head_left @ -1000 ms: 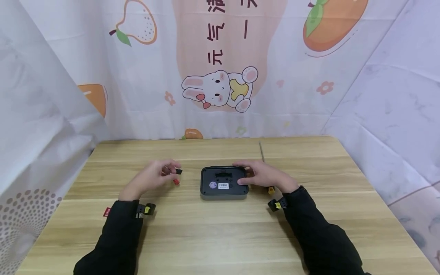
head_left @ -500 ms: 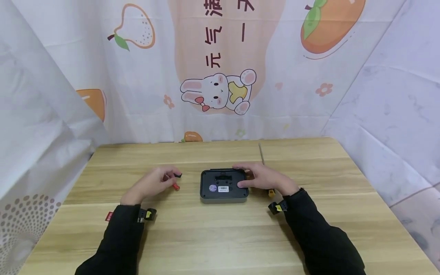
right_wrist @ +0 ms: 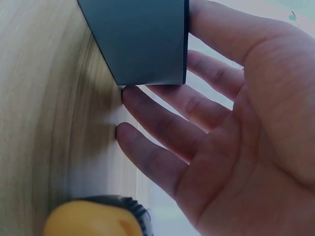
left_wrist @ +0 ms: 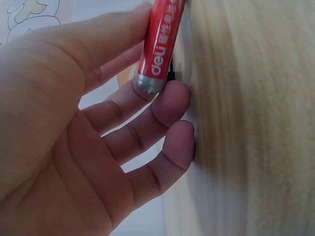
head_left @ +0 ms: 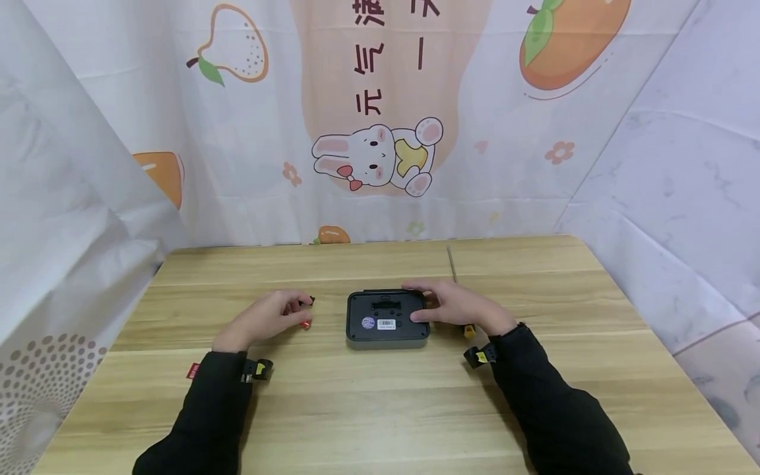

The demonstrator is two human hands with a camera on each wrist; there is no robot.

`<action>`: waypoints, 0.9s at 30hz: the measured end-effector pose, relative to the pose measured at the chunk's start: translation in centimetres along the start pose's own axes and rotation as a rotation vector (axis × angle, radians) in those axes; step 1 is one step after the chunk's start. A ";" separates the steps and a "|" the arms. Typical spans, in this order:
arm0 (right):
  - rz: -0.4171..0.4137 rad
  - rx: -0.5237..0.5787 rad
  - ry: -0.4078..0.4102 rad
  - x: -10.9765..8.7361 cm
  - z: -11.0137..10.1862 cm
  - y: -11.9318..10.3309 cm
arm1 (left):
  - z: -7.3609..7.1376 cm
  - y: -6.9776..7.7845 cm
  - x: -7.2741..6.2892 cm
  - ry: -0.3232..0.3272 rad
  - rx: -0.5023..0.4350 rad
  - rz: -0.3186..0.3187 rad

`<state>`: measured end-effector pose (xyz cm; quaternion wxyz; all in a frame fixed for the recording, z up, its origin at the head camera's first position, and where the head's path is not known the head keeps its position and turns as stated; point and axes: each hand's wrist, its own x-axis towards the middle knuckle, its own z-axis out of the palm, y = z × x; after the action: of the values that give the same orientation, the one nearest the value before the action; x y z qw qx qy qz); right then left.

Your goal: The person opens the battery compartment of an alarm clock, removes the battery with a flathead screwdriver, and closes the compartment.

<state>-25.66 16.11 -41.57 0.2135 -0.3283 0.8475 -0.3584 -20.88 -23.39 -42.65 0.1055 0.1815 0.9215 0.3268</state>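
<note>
My left hand (head_left: 261,321) is at the left-middle of the table, pinching a red battery (left_wrist: 160,44) with a silver end between thumb and fingers. Its lower fingers are curled close to the tabletop. Beside its fingertips shows a small black piece (head_left: 311,301), mostly hidden behind them. A dark box-shaped device (head_left: 359,309) lies flat, battery slot, barcode label and round purple sticker facing up. My right hand (head_left: 457,308) holds its right end, thumb on the upper face and fingers round the far edge and side. In the right wrist view the fingertips reach the end wall (right_wrist: 142,44).
A screwdriver (head_left: 469,331) with a yellow and black handle lies behind and under my right hand, its thin shaft pointing to the table's far edge. The wooden table (head_left: 356,415) ends at a printed curtain (head_left: 255,198).
My left hand has come down and nearer, its thumb now covering more of the battery. The right hand and the device have stayed put. The head view has tilted slightly.
</note>
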 end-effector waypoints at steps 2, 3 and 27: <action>-0.001 -0.001 0.001 0.0 0.0 0.0 | 0.0 0.1 0.0 0.004 -0.001 -0.005; -0.002 -0.002 -0.001 0.0 0.0 0.0 | 0.0 0.1 0.0 0.005 -0.003 -0.009; -0.001 0.000 -0.004 -0.1 0.1 -0.2 | -0.1 0.8 -0.3 0.202 0.158 -0.002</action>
<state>-25.47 16.08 -41.46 0.2151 -0.3293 0.8469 -0.3580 -20.42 -23.01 -42.02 -0.0023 0.1543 0.9504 0.2700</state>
